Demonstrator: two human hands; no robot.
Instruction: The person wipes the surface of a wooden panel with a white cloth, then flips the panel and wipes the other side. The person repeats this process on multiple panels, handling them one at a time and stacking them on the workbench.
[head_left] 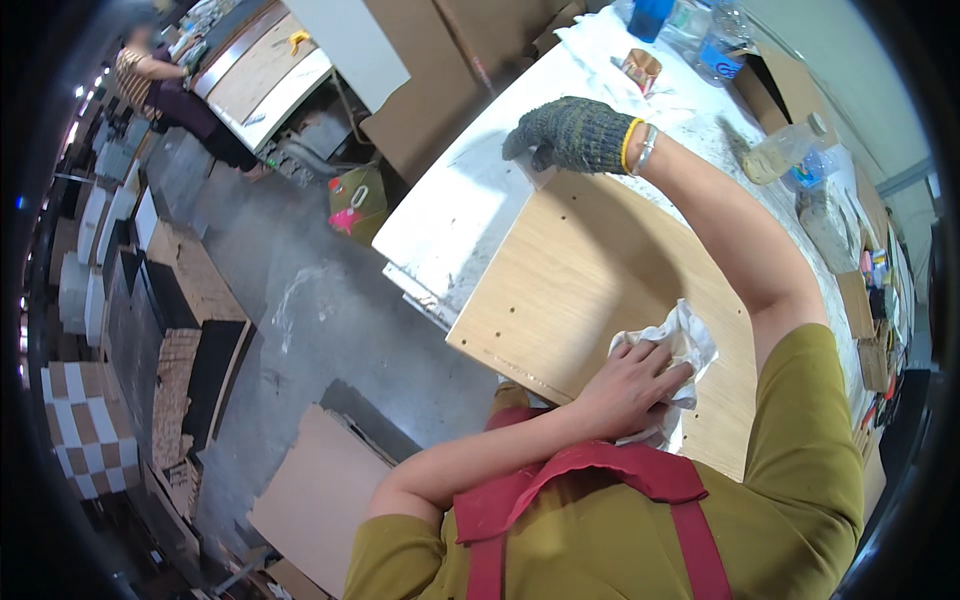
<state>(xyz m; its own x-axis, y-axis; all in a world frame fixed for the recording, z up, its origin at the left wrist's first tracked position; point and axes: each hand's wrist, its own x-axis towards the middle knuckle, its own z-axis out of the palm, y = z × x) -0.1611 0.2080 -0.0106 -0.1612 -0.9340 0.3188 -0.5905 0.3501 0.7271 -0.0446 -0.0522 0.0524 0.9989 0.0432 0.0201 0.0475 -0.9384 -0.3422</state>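
Observation:
A pale wooden panel [545, 265] with small drilled holes lies on the white-topped table in front of me. My left hand [632, 388], bare, is closed on a crumpled white cloth [685, 340] and presses it against the panel's near right part. At the far left corner of the panel is my right hand [575, 137], in a dark grey knitted glove with a yellow cuff. Its fingers curl down over the panel's edge, and the fingertips are partly hidden.
On the white table [450, 215] stand a clear water bottle [722, 50], a blue cup [650, 18], a small brown carton [641, 70] and a bottle of yellowish liquid [780, 150]. A green jerrycan [357, 203] and stacked boards [165, 340] are on the floor to the left. Another person [165, 90] works at a far bench.

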